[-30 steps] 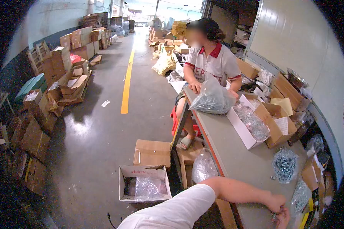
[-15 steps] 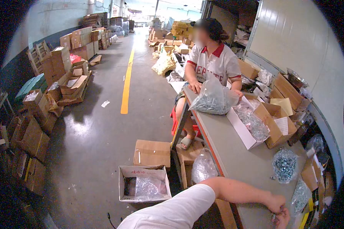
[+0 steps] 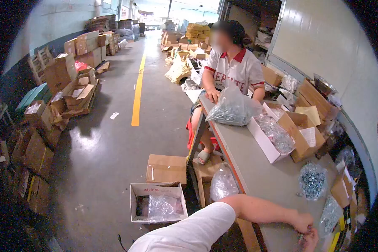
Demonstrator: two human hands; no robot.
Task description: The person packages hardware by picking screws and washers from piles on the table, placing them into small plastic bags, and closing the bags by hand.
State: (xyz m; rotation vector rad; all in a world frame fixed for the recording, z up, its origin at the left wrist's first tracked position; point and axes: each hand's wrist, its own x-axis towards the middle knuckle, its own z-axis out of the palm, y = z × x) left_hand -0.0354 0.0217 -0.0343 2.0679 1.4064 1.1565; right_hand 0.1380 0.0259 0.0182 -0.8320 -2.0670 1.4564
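Observation:
My left hand [image 3: 303,222] is at the lower right over the grey table [image 3: 256,147], fingers closed together. Just below it, my right hand [image 3: 310,240] meets it fingertip to fingertip, partly cut off by the dark edge of the view. Something small and shiny shows between them, too small to make out. Nearest to them lie a clear bag of small metal parts [image 3: 330,215] and, further up, another clear bag of metal pieces [image 3: 313,181].
A co-worker [image 3: 235,69] sits at the table's far end behind a large plastic bag [image 3: 233,109]. A white box [image 3: 269,140] and a brown carton [image 3: 304,140] stand on the right side. An open box [image 3: 158,203] sits on the floor at the left.
The view has shifted slightly. The co-worker's upper body has moved a little to the right, and the hand near the bag is now mostly hidden. My hands stay together in nearly the same place.

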